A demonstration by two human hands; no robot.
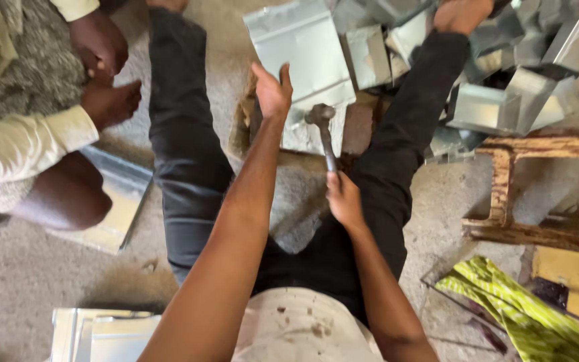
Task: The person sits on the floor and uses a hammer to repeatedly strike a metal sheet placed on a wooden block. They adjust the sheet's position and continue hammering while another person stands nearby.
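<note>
Head view: we sit on the floor (28, 281), legs spread round the work. Our left hand (273, 90) pins the folded metal sheet (303, 50), fingers spread loose; our right hand (343, 198) has fingers clenched on the hammer (325, 134), its head at the sheet's edge.

Bare sheet metal, dull steel, rough concrete

The folded metal sheet (303, 50) looks like smooth galvanised steel with a soft sheen; the hammer (323, 131) is dark, matt metal. The floor (28, 275) is rough, gritty concrete. The stool frame (504, 181) shows rusty, flaking paint; the striped cloth (517, 308) looks woven.
</note>
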